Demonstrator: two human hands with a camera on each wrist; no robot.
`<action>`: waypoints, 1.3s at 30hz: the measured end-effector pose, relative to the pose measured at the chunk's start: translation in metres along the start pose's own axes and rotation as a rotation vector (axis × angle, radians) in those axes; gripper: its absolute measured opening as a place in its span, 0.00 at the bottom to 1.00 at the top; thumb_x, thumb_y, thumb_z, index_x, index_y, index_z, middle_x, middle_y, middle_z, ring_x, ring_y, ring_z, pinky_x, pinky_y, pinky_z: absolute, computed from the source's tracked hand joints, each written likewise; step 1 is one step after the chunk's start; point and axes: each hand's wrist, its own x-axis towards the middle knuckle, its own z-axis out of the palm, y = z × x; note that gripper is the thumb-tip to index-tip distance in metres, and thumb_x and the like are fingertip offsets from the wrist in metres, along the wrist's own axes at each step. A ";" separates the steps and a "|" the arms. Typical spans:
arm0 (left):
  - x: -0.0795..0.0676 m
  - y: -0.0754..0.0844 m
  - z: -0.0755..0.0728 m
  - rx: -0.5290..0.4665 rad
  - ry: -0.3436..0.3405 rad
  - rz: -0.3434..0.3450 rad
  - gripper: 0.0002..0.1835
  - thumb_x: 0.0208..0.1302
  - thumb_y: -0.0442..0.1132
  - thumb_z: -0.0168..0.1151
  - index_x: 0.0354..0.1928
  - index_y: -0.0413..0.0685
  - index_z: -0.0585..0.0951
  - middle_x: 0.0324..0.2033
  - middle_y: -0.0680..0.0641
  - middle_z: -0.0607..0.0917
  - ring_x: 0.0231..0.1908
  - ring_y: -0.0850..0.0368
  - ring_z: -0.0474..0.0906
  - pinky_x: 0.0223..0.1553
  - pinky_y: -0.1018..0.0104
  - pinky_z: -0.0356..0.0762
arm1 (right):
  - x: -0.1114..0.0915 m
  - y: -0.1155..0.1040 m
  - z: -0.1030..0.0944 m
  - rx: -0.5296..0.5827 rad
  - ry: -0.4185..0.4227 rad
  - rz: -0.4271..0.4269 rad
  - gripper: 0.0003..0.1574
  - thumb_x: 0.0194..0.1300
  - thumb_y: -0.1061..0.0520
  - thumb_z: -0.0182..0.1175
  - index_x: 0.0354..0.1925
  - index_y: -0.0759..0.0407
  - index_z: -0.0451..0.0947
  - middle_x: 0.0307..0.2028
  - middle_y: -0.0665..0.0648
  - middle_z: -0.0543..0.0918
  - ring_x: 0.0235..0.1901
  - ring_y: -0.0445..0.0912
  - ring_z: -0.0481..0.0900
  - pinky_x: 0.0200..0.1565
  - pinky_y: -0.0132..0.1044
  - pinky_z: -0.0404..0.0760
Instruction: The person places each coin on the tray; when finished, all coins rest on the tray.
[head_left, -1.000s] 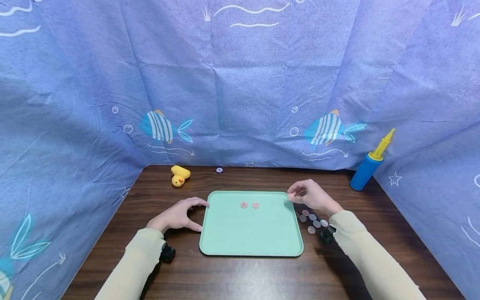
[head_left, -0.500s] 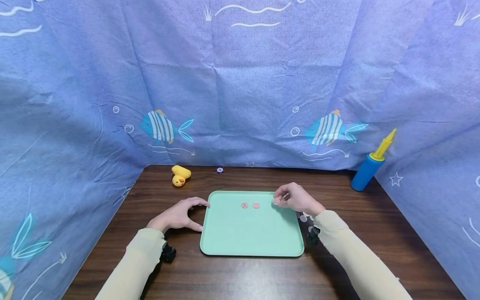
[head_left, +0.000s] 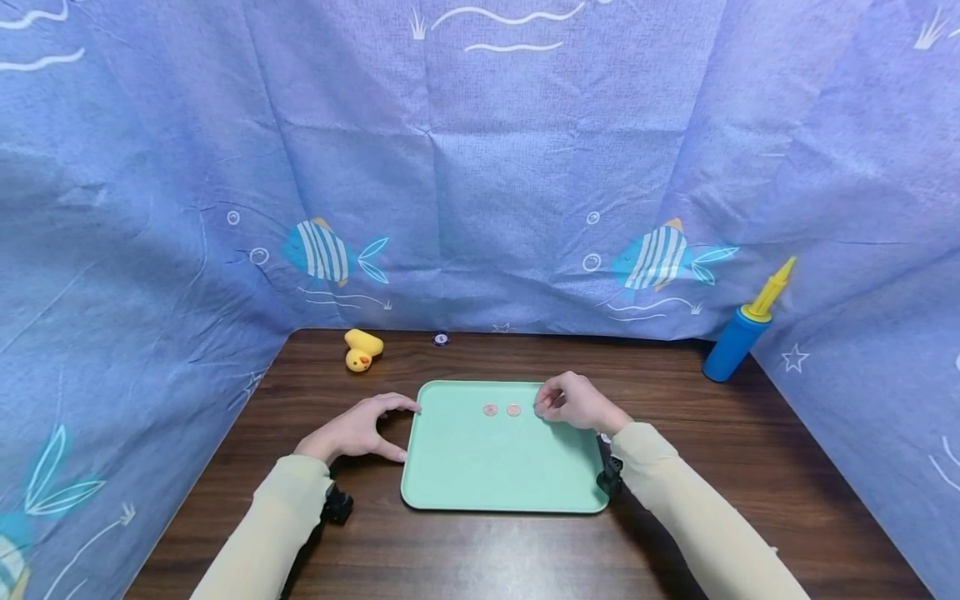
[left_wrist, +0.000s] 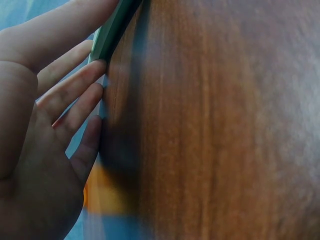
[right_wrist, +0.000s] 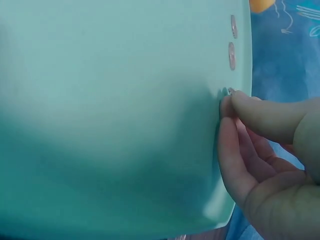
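Observation:
A mint-green tray [head_left: 502, 475] lies on the dark wooden table. Two copper-coloured coins, a left coin [head_left: 490, 410] and a right coin [head_left: 513, 410], rest flat in a row near its far edge. My right hand [head_left: 576, 402] is over the tray's far right part and pinches another coin [right_wrist: 231, 91] between thumb and fingertips; only a sliver of that coin shows in the right wrist view. My left hand [head_left: 362, 429] touches the tray's left rim with thumb and fingertips, fingers spread and nearly straight in the left wrist view.
A yellow rubber duck [head_left: 362, 350] and a poker chip [head_left: 440, 339] sit at the table's back left. A blue hand pump [head_left: 731, 346] with a yellow nozzle stands at the back right. Beside the right wrist, part of a coin [head_left: 604, 438] peeks out. A blue fish-print cloth surrounds the table.
My right hand has carried the pinched coin leftward from the tray's right edge to beside the two coins. Its forearm now covers most of the loose coins on the table. My left hand stays put.

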 end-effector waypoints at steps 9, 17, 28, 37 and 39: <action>0.002 0.000 -0.001 0.001 0.002 0.028 0.42 0.55 0.55 0.82 0.71 0.54 0.77 0.70 0.47 0.75 0.72 0.43 0.68 0.72 0.40 0.67 | 0.006 -0.004 0.003 -0.074 0.007 0.050 0.06 0.63 0.70 0.71 0.34 0.61 0.87 0.28 0.50 0.85 0.31 0.40 0.77 0.38 0.32 0.79; 0.002 0.001 -0.001 -0.005 0.001 0.026 0.42 0.55 0.55 0.83 0.70 0.54 0.77 0.70 0.47 0.75 0.72 0.43 0.69 0.71 0.40 0.68 | 0.009 -0.004 0.005 -0.142 0.012 0.042 0.04 0.63 0.65 0.75 0.34 0.59 0.88 0.29 0.48 0.87 0.32 0.39 0.80 0.39 0.36 0.82; 0.001 -0.001 -0.001 0.002 0.002 0.026 0.42 0.55 0.56 0.82 0.71 0.55 0.77 0.71 0.47 0.74 0.72 0.43 0.68 0.72 0.39 0.67 | 0.010 -0.004 0.010 -0.193 0.010 0.049 0.05 0.63 0.65 0.75 0.34 0.57 0.88 0.30 0.48 0.87 0.33 0.39 0.82 0.39 0.37 0.83; 0.001 -0.001 0.000 0.003 0.002 0.020 0.42 0.55 0.56 0.82 0.70 0.55 0.77 0.71 0.46 0.74 0.72 0.43 0.68 0.72 0.39 0.66 | 0.011 -0.005 0.009 -0.193 -0.003 0.062 0.05 0.63 0.66 0.74 0.34 0.57 0.87 0.30 0.47 0.87 0.33 0.39 0.80 0.39 0.37 0.82; 0.000 -0.001 0.000 0.004 0.002 0.017 0.42 0.55 0.56 0.82 0.70 0.56 0.77 0.71 0.46 0.74 0.72 0.42 0.68 0.72 0.39 0.66 | 0.011 -0.005 0.009 -0.195 -0.004 0.061 0.05 0.63 0.66 0.74 0.34 0.57 0.88 0.30 0.47 0.87 0.33 0.39 0.81 0.39 0.37 0.82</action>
